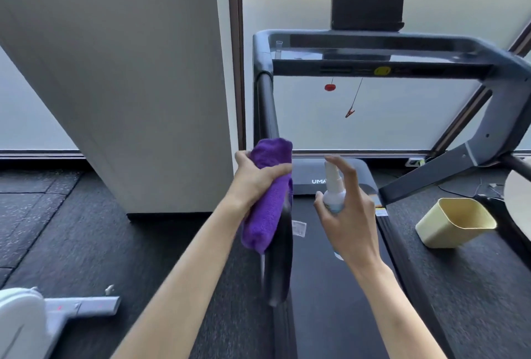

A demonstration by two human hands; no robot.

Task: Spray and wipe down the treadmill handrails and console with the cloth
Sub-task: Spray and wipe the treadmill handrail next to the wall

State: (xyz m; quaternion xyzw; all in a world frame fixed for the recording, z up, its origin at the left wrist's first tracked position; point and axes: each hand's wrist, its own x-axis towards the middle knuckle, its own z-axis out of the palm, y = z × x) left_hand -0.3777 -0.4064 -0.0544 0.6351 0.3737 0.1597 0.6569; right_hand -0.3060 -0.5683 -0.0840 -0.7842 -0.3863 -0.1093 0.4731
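Left hand wraps purple cloth, hiding handrail beneath.

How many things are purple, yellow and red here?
Purple: 1, the cloth
Yellow: 2, the bin and the console button
Red: 2, the safety key and the clip
Total: 5

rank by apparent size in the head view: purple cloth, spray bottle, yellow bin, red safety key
1. yellow bin
2. purple cloth, close to the bin, and nearer the camera, so unsure
3. spray bottle, partly hidden by the hand
4. red safety key
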